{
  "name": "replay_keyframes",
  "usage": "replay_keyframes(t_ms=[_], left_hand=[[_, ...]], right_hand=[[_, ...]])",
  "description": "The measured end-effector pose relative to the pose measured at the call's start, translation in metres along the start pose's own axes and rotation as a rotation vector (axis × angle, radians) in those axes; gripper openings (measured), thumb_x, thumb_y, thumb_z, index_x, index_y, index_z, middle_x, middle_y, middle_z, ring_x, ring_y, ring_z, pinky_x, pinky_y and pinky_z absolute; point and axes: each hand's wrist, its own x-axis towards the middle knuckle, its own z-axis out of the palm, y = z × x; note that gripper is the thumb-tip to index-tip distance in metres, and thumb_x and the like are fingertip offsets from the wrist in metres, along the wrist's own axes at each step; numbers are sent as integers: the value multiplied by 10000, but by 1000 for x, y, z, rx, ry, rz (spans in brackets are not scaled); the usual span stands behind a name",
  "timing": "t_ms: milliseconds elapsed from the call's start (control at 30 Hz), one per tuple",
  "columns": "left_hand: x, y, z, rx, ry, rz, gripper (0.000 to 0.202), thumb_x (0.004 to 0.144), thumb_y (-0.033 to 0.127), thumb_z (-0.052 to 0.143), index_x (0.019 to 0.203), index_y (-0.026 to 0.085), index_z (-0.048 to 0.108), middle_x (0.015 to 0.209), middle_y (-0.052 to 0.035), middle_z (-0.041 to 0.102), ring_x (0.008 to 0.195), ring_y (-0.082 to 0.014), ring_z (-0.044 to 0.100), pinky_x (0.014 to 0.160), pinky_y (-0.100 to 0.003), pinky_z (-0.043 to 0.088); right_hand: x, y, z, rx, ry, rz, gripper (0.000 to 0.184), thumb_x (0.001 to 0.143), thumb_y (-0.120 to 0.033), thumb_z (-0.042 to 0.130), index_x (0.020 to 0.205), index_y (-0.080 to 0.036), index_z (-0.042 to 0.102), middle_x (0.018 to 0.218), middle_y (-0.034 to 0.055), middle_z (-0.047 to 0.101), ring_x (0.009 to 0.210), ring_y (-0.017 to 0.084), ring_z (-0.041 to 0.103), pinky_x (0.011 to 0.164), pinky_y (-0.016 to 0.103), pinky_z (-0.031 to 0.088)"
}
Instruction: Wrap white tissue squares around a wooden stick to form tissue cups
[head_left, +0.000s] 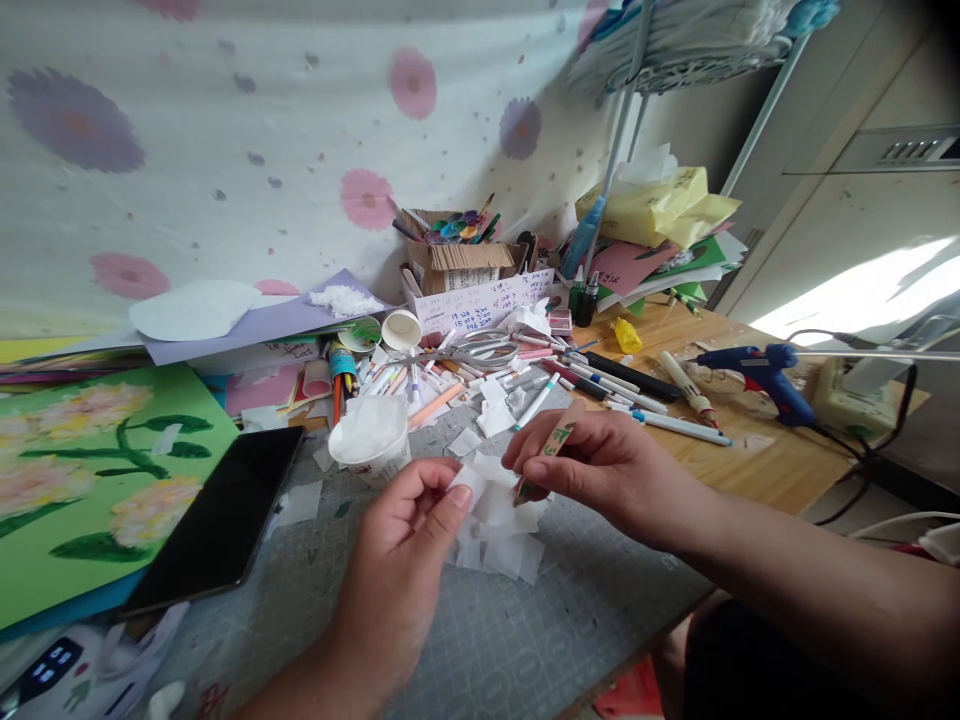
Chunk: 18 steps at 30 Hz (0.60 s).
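Note:
My left hand (pixel 409 545) pinches a small piece of thin white paper (pixel 471 480) between thumb and fingers. In my right hand (pixel 615 470) is a flat wooden craft stick (pixel 561 438) with green marks, its lower tip slanting down at the paper. Whether the tip touches the paper I cannot tell. Beneath both hands, loose white paper squares (pixel 514 556) overlap on a grey cutting mat (pixel 480 640). Just beyond my left hand stands a paper cup (pixel 369 462) with white paper in its mouth.
Pens and markers (pixel 442 385) lie heaped behind the hands. At left are a dark tablet or phone (pixel 217 515) and a green flower picture (pixel 161 465). A blue glue gun (pixel 769 375) with cables rests at right. Behind stands a cardboard box (pixel 461 265) holding brushes.

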Motion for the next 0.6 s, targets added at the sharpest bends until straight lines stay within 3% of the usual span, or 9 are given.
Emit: replay_keyframes(t_ms=[133, 300, 400, 500, 600], left_hand=[[0, 2, 2, -219, 83, -75, 128, 829, 264, 632, 728, 192, 604, 678, 30, 587, 643, -122, 500, 602, -230, 407], [3, 9, 4, -390, 84, -128, 191, 788, 175, 633, 608, 167, 573, 851, -35, 694, 867, -182, 597, 752, -280, 456], [3, 11, 4, -388, 31, -122, 241, 765, 126, 621, 540, 166, 543, 848, -33, 694, 918, -195, 602, 844, -311, 433], [0, 10, 3, -343, -29, -105, 238, 760, 120, 623, 541, 175, 549, 716, 6, 639, 795, -160, 593, 786, -275, 422], [-5, 10, 2, -281, -100, -77, 168, 787, 158, 632, 628, 188, 591, 684, 21, 594, 758, -147, 551, 728, -252, 401]], right_hand=[[1, 6, -8, -54, -71, 175, 129, 824, -240, 607, 781, -120, 618, 773, 54, 635, 649, 128, 594, 616, 261, 486], [-2, 11, -10, -300, -171, 225, 63, 820, -187, 582, 799, -137, 615, 731, 33, 642, 660, 144, 595, 629, 268, 481], [-3, 8, -10, -374, -120, 135, 50, 816, -175, 596, 795, -144, 629, 857, 60, 675, 785, 174, 633, 719, 298, 500], [-4, 3, -9, -321, -50, -12, 58, 830, -186, 612, 793, -152, 639, 919, 70, 680, 883, 180, 636, 806, 317, 496], [-5, -2, -7, -185, -15, -152, 62, 842, -175, 623, 787, -156, 644, 892, 67, 680, 891, 174, 638, 800, 318, 504]])
